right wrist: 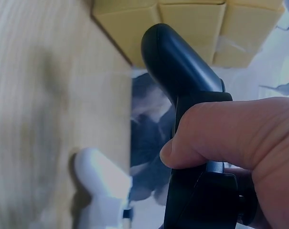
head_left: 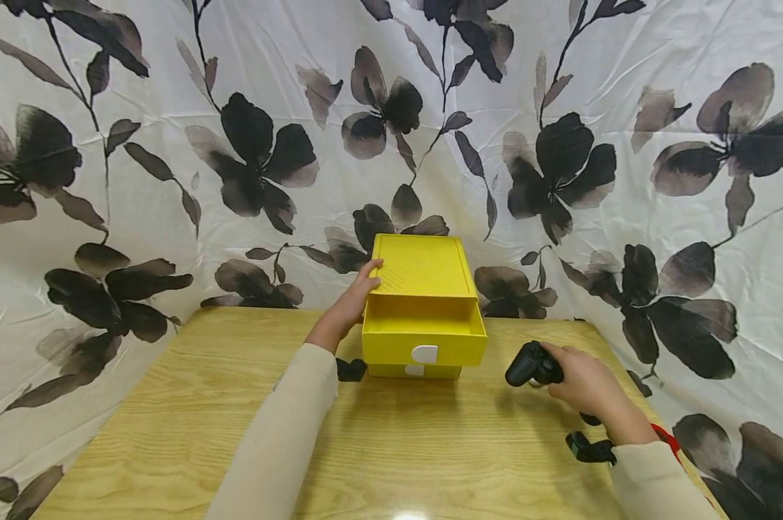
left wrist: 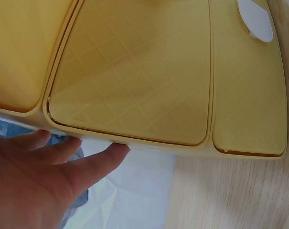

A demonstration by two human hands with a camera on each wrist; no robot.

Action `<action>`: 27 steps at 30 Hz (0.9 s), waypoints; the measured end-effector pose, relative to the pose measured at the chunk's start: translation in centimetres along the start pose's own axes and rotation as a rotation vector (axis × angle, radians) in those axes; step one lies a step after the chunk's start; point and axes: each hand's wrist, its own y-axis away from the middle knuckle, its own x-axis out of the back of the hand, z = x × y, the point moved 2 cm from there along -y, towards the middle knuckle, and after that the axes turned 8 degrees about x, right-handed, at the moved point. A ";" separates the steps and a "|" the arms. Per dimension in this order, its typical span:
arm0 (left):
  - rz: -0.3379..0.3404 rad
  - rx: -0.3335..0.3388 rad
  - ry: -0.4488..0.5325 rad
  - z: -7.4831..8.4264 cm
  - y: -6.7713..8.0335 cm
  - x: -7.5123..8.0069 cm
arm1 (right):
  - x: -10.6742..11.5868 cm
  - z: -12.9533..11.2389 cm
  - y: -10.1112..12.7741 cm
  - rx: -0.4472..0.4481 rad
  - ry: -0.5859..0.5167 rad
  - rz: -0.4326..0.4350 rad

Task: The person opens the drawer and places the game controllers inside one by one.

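A yellow drawer box (head_left: 424,266) stands on the table, its upper drawer (head_left: 424,348) pulled out toward me. My left hand (head_left: 354,300) touches the left side of the box near the top. In the left wrist view, extended fingers (left wrist: 99,164) meet the edge of the yellow casing. To the right of the box, my right hand (head_left: 586,383) grips a black game controller (head_left: 533,363) above the table. The right wrist view shows the thumb pressed over the controller (right wrist: 182,62), whose rounded grip points toward the box. The other fingers are mostly hidden there.
A lower drawer front with a white handle (head_left: 414,370) shows under the extended drawer. On the wooden table (head_left: 235,426), a white rounded object (right wrist: 101,176) lies below the right hand. A floral curtain (head_left: 300,180) hangs behind and along both sides. Something red (head_left: 664,438) shows beside the right wrist.
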 end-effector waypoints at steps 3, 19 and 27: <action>0.005 -0.004 -0.003 0.0 0.0 0.0 | 0.7 -0.2 -0.5 0.032 -0.003 0.023; 0.008 0.004 -0.006 -0.2 -0.1 -0.1 | 4.7 -2.5 -2.4 0.098 0.046 0.055; -0.030 0.030 0.006 1.0 0.9 -0.1 | 6.0 -3.0 -3.2 0.123 0.065 0.074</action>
